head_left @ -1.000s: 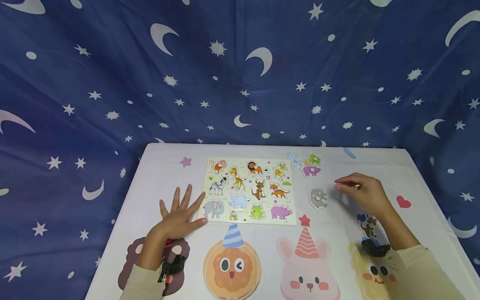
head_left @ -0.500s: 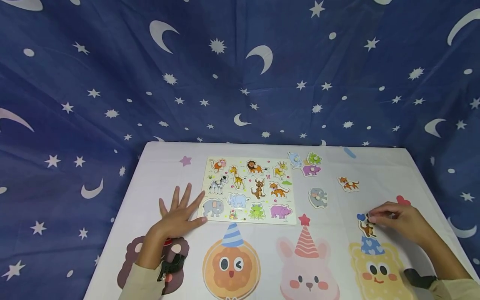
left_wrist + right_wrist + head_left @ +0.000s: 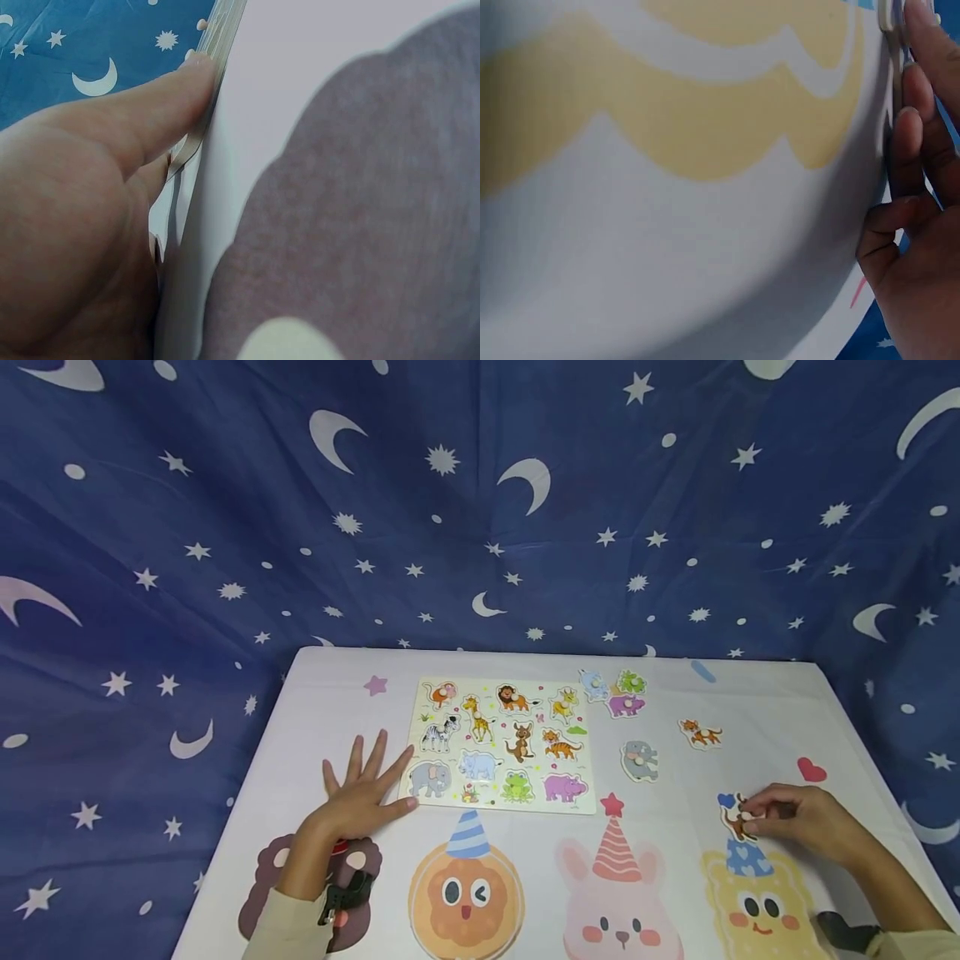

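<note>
On the white table (image 3: 337, 693), best to hold the puzzle board (image 3: 542, 767) still with the left hand (image 3: 365, 799): palm down, fingers spread wide, touching its left edge. With the right hand (image 3: 798, 814), bent-fingered and pinching by the blue hat (image 3: 748, 860), lift level and gently, not squeezing hard on the kangaroo piece (image 3: 737, 824).

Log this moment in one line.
left hand: spread, touching cream rectangular puzzle board | right hand: fingers pinching brown kangaroo piece | orange tiger piece: off board
</note>
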Action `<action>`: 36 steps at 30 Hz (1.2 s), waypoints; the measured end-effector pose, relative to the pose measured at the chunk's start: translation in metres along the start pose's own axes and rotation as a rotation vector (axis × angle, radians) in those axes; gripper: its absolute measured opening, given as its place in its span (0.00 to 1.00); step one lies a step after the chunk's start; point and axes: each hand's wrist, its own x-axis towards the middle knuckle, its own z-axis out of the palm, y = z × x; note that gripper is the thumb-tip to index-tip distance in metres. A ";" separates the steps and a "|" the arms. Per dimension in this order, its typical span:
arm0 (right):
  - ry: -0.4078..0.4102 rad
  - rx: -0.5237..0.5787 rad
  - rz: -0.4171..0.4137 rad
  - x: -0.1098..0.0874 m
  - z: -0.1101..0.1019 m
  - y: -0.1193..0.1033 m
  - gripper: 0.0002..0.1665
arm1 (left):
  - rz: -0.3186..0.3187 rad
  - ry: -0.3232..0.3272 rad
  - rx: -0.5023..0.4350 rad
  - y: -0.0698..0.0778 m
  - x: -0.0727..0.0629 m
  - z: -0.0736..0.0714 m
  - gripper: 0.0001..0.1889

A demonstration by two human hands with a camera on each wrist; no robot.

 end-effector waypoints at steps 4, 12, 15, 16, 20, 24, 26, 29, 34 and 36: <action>-0.010 -0.052 0.056 0.001 0.001 -0.001 0.20 | 0.000 0.003 0.014 0.002 0.000 -0.003 0.45; 0.045 -0.083 0.021 -0.001 0.003 -0.001 0.17 | -0.004 0.003 0.002 0.002 0.000 -0.003 0.45; 0.050 -0.106 -0.006 -0.001 0.004 -0.004 0.15 | 0.004 0.016 0.002 0.003 -0.001 -0.004 0.45; 0.050 -0.105 -0.006 -0.001 0.004 -0.005 0.15 | 0.004 0.020 -0.001 0.003 -0.001 -0.004 0.45; 0.046 -0.098 -0.017 0.001 0.007 -0.010 0.14 | 0.011 0.020 -0.019 0.002 0.000 -0.001 0.45; 0.057 -0.089 -0.057 0.004 0.010 -0.019 0.12 | 0.010 0.010 -0.016 0.000 0.001 0.001 0.45; 0.060 -0.082 -0.088 0.007 0.012 -0.027 0.11 | 0.008 0.009 -0.011 0.000 0.001 0.001 0.45; 0.045 -0.064 -0.138 0.014 0.016 -0.043 0.10 | 0.010 0.019 -0.012 0.001 0.001 0.000 0.45; 0.010 -0.050 -0.220 0.027 0.027 -0.072 0.11 | 0.010 0.015 -0.012 0.004 -0.002 -0.004 0.45; 0.007 -0.041 -0.265 0.034 0.034 -0.083 0.12 | 0.009 0.011 -0.008 0.004 -0.002 -0.004 0.45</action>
